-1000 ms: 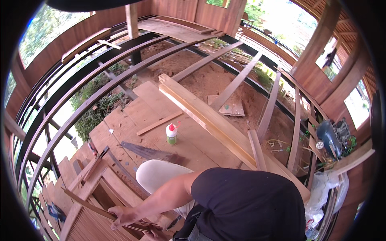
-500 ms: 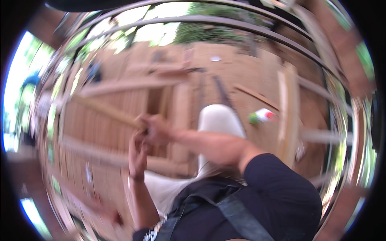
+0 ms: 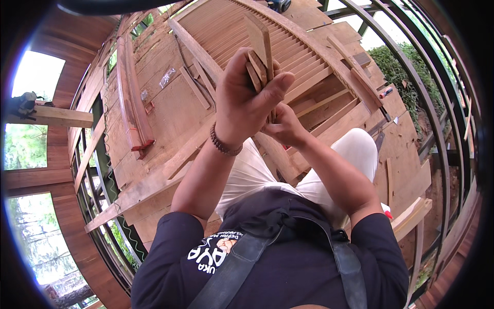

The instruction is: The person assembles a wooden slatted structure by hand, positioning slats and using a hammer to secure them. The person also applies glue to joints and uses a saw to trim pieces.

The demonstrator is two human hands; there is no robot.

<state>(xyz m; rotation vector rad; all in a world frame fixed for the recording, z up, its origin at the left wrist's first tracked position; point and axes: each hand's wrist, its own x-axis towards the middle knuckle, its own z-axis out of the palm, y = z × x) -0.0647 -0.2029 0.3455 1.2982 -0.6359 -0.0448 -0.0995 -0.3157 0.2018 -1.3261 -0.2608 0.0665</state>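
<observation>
My left hand [image 3: 242,103], with a beaded bracelet at its wrist, is wrapped round a few short wooden slats [image 3: 260,44] raised in front of me. Just below it, the fingers of my right hand [image 3: 286,126] close on the lower end of the same bundle, partly hidden behind the left hand. Beneath and beyond my hands lies a louvred wooden panel [image 3: 307,37]. Rows of slats fill its far part, while an open gap with a few loose pieces shows at the near end.
A reddish-brown beam [image 3: 128,98] lies to the left near a clear plastic bag [image 3: 167,77]. On the right are a screwdriver [image 3: 385,92] and a dark flat blade [image 3: 379,140]. Metal railings [image 3: 429,103] edge the plywood floor [image 3: 159,110]. A blue tool [image 3: 280,5] sits at the far end.
The view has swung round, so the panel now lies ahead instead of to the left. Both hands, earlier on one long wooden strip, now hold the slats upright nearer the camera.
</observation>
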